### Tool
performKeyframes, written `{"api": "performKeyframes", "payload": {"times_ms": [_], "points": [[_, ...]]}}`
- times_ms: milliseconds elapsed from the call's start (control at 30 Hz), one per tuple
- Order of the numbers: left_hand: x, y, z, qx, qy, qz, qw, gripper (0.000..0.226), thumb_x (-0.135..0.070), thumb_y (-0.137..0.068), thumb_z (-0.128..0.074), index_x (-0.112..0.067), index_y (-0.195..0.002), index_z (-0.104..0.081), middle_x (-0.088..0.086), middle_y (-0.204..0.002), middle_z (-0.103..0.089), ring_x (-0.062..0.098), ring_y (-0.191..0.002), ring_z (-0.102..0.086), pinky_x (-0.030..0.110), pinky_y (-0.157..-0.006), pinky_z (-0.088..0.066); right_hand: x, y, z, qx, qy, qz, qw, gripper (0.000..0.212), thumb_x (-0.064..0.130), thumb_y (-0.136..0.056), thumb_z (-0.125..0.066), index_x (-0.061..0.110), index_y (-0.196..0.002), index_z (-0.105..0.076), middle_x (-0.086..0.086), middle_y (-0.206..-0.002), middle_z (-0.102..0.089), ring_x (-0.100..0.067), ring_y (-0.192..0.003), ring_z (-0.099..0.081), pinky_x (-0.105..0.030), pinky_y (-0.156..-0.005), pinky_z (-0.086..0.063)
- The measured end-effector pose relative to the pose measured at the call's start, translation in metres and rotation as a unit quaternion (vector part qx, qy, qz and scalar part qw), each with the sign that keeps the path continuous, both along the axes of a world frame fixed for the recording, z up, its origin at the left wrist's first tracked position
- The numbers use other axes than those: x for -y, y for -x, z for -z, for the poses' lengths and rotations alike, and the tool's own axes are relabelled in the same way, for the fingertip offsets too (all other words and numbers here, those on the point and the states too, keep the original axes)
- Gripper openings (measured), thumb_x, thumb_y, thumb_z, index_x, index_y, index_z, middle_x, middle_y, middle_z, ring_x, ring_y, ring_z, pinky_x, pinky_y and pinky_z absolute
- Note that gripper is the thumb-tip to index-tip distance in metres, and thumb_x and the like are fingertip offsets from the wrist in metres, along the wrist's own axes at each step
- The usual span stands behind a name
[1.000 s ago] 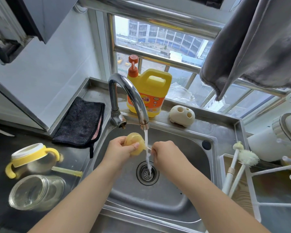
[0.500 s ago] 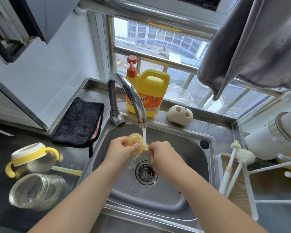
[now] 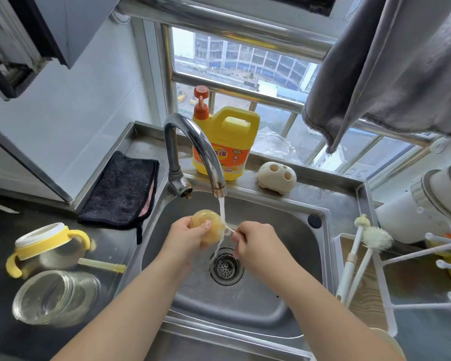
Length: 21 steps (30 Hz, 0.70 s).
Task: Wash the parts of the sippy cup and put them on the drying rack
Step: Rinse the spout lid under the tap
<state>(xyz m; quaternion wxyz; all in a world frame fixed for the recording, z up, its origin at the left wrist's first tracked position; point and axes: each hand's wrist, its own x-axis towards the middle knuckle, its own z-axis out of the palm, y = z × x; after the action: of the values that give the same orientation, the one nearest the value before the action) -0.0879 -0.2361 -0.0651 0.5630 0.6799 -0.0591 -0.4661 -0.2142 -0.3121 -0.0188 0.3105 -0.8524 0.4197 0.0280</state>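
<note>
Over the steel sink [image 3: 284, 225], my left hand [image 3: 186, 237] grips a yellowish translucent silicone spout piece [image 3: 209, 224] under the running tap [image 3: 193, 149]. My right hand [image 3: 255, 243] pinches a thin white brush or straw tip poking into that piece; what it holds is mostly hidden by my fingers. On the dark counter to the left lie the yellow-handled cup lid [image 3: 41, 247], a clear cup body [image 3: 55, 297] on its side and a pale straw [image 3: 102, 264]. The white drying rack [image 3: 391, 303] stands to the right of the sink.
A yellow detergent jug [image 3: 225, 142] and a cream brush holder [image 3: 277, 176] stand behind the sink. A black cloth [image 3: 125, 188] lies back left. Two white bottle brushes [image 3: 359, 254] lean in the rack. A grey towel [image 3: 391, 66] hangs upper right.
The water stream now falls onto the silicone piece instead of between my hands. Both hands have stayed close together over the drain, shifted slightly.
</note>
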Motion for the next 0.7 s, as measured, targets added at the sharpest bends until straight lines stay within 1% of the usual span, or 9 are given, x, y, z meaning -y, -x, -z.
{"api": "performKeyframes", "payload": {"times_ms": [133,167,233,300,367,433,467,567,700], "points": [[0.007,0.01,-0.003,-0.051,-0.008,-0.025,0.998,0.011,-0.001,-0.092,-0.057,0.001,-0.103,-0.056,0.015,-0.092,-0.062,0.023,-0.079,-0.062,0.029,-0.058,-0.056,-0.005,0.014,0.002,0.01,-0.026,0.017,0.999,0.023,0.016,-0.094,-0.046,0.007,-0.084,-0.065,-0.01,-0.082,-0.07,-0.025,-0.076,-0.062,-0.035,-0.071,-0.051],[0.008,0.012,-0.003,-0.043,-0.018,-0.028,0.999,0.014,0.0,-0.092,-0.057,0.002,-0.106,-0.056,0.013,-0.09,-0.061,0.021,-0.076,-0.061,0.027,-0.057,-0.056,-0.005,0.018,0.003,0.003,-0.03,0.023,0.999,0.024,0.017,-0.094,-0.046,0.007,-0.085,-0.065,-0.01,-0.083,-0.07,-0.024,-0.076,-0.062,-0.035,-0.07,-0.052],[0.011,0.011,0.0,-0.023,-0.044,-0.047,0.998,0.023,-0.003,-0.092,-0.058,0.005,-0.113,-0.056,0.009,-0.088,-0.06,0.02,-0.077,-0.059,0.033,-0.067,-0.054,-0.004,0.025,0.004,-0.011,-0.034,0.044,0.998,0.024,0.016,-0.093,-0.045,0.006,-0.085,-0.065,-0.01,-0.084,-0.07,-0.025,-0.076,-0.063,-0.034,-0.07,-0.053],[0.013,0.009,0.001,-0.049,-0.054,-0.054,0.996,0.032,-0.005,-0.092,-0.058,0.008,-0.121,-0.053,0.013,-0.095,-0.061,0.024,-0.082,-0.058,0.036,-0.074,-0.05,-0.004,0.032,0.006,-0.004,-0.045,0.077,0.996,0.024,0.015,-0.093,-0.043,0.006,-0.084,-0.064,-0.011,-0.082,-0.07,-0.024,-0.071,-0.065,-0.035,-0.07,-0.055],[0.014,0.01,-0.003,-0.102,-0.041,-0.026,0.994,0.032,-0.005,-0.092,-0.057,0.004,-0.123,-0.053,0.016,-0.101,-0.062,0.023,-0.078,-0.061,0.026,-0.059,-0.051,-0.006,0.039,0.009,0.042,-0.116,0.149,0.981,0.022,0.013,-0.096,-0.041,0.008,-0.083,-0.059,-0.01,-0.076,-0.07,-0.016,-0.057,-0.064,-0.032,-0.065,-0.058],[0.014,0.016,-0.007,-0.14,-0.027,0.0,0.99,0.026,-0.007,-0.094,-0.053,-0.003,-0.119,-0.055,0.012,-0.093,-0.06,0.014,-0.054,-0.056,0.016,-0.038,-0.043,-0.006,0.049,0.015,0.102,-0.206,0.233,0.945,0.02,0.01,-0.098,-0.04,0.01,-0.083,-0.053,-0.007,-0.069,-0.069,-0.012,-0.052,-0.063,-0.028,-0.063,-0.056],[0.014,0.018,-0.006,-0.16,-0.018,0.004,0.987,0.023,-0.009,-0.096,-0.051,-0.006,-0.118,-0.055,0.012,-0.092,-0.058,0.014,-0.051,-0.054,0.016,-0.038,-0.043,-0.004,0.057,0.018,0.127,-0.225,0.27,0.928,0.021,0.009,-0.098,-0.04,0.011,-0.082,-0.053,-0.004,-0.069,-0.069,-0.012,-0.056,-0.065,-0.029,-0.067,-0.057],[0.015,0.022,0.0,-0.207,-0.006,0.002,0.978,0.023,-0.013,-0.097,-0.05,-0.005,-0.118,-0.053,0.013,-0.097,-0.058,0.02,-0.074,-0.055,0.028,-0.063,-0.048,0.009,0.096,0.016,0.157,-0.182,0.354,0.904,0.019,0.014,-0.095,-0.051,0.018,-0.079,-0.062,0.004,-0.078,-0.07,-0.014,-0.078,-0.067,-0.031,-0.08,-0.053],[0.016,0.029,0.004,-0.228,-0.02,-0.009,0.973,0.015,-0.014,-0.095,-0.053,-0.009,-0.109,-0.054,0.012,-0.096,-0.055,0.021,-0.082,-0.054,0.03,-0.069,-0.046,0.035,0.156,-0.002,0.108,-0.07,0.42,0.898,0.012,0.021,-0.092,-0.06,0.017,-0.083,-0.067,0.004,-0.078,-0.063,-0.012,-0.075,-0.056,-0.025,-0.065,-0.042]]}}
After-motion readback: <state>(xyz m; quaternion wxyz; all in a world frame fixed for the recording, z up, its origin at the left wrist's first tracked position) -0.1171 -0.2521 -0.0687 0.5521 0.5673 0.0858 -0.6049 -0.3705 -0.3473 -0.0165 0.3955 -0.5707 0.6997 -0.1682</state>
